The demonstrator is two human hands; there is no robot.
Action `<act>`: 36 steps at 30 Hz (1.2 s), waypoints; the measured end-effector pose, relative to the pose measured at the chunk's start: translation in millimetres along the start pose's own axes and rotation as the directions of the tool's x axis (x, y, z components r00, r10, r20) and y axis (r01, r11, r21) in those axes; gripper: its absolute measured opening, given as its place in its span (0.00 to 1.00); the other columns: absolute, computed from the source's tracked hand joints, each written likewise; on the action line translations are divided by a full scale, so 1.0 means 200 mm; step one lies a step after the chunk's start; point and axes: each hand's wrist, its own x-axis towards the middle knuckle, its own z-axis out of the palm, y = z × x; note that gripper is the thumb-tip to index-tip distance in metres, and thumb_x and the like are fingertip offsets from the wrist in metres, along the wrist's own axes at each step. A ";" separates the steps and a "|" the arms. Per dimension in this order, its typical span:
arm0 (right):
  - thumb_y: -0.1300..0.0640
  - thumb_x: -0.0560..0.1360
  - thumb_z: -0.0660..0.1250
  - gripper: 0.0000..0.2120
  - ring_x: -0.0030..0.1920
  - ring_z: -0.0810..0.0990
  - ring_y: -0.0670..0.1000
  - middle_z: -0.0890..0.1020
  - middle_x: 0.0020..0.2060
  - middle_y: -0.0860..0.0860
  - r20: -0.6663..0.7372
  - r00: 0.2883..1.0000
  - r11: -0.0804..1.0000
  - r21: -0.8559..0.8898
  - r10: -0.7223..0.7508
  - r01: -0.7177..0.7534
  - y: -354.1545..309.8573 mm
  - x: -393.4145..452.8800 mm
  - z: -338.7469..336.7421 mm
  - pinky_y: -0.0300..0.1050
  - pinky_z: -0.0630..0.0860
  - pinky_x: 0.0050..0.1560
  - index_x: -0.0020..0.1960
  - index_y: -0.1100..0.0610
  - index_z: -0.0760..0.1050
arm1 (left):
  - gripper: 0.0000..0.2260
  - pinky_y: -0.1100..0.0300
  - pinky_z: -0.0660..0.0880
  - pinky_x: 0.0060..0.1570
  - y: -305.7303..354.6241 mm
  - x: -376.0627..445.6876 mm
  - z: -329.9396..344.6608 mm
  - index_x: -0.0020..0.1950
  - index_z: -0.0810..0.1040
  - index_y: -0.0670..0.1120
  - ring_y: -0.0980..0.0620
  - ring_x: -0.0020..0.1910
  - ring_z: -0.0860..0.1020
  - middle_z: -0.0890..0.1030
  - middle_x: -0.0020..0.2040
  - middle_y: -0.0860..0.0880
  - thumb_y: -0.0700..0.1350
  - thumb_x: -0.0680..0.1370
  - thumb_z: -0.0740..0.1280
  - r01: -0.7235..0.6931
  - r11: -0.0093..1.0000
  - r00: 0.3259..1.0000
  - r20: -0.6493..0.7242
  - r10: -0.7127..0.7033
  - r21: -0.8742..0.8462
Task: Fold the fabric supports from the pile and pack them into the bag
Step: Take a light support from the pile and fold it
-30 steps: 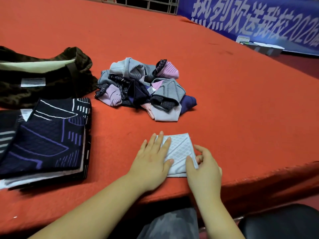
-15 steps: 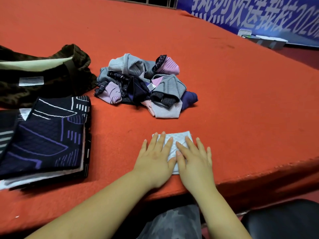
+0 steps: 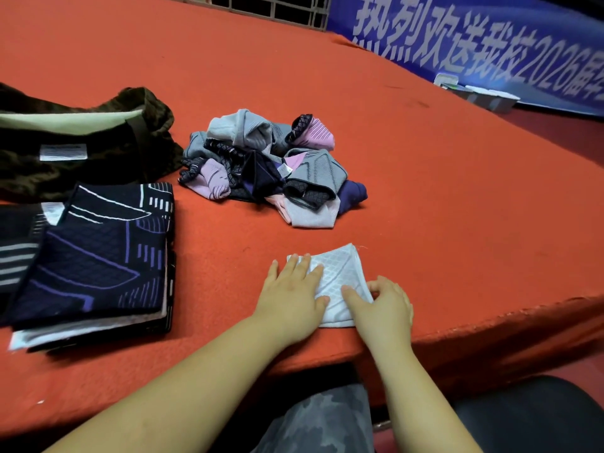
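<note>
A folded white fabric support (image 3: 340,273) with a diamond pattern lies near the front edge of the red table (image 3: 425,191). My left hand (image 3: 291,295) presses flat on its left half with straight fingers. At the support's right edge my right hand (image 3: 382,305) has its fingers curled and pinches the fabric. The pile of unfolded supports (image 3: 271,165), grey, pink, black and navy, sits behind it in the middle of the table. The dark brown bag (image 3: 75,145) lies open at the far left.
A stack of folded dark supports (image 3: 94,256) with purple and white lines lies at the left, in front of the bag. A blue banner (image 3: 490,47) and a white box (image 3: 483,96) stand at the back right. The table edge runs just under my wrists.
My right hand has slid from lying flat on the support to its right edge and curled its fingers there. More of the white fabric now shows. My left hand has stayed pressed down.
</note>
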 end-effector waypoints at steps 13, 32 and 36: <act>0.43 0.68 0.62 0.16 0.64 0.72 0.38 0.77 0.61 0.39 0.109 0.829 0.796 0.374 -0.548 0.476 -0.51 -0.34 0.01 0.32 0.64 0.64 0.55 0.34 0.70 | 0.11 0.64 0.76 0.35 -0.04 -0.23 -0.44 0.38 0.77 0.43 0.56 0.30 0.79 0.81 0.31 0.48 0.44 0.79 0.63 -0.098 -0.113 0.919 -0.046 -0.392 -0.989; 0.58 0.76 0.65 0.06 0.33 0.80 0.45 0.83 0.42 0.51 0.629 0.707 0.680 0.674 -0.323 -0.289 -1.32 -0.12 0.26 0.34 0.72 0.27 0.51 0.56 0.79 | 0.07 0.51 0.79 0.45 -0.82 -0.42 -0.95 0.50 0.78 0.45 0.48 0.44 0.82 0.83 0.48 0.44 0.43 0.81 0.60 -0.091 -0.140 0.835 0.001 -0.550 -0.986; 0.61 0.73 0.69 0.07 0.37 0.80 0.48 0.83 0.43 0.54 0.523 0.756 0.784 0.620 -0.394 -0.020 -1.46 -0.08 0.41 0.38 0.74 0.34 0.50 0.60 0.80 | 0.07 0.58 0.81 0.32 -1.07 -0.40 -0.99 0.53 0.77 0.38 0.50 0.38 0.81 0.82 0.47 0.42 0.40 0.79 0.64 0.087 0.041 0.804 0.046 -0.592 -0.995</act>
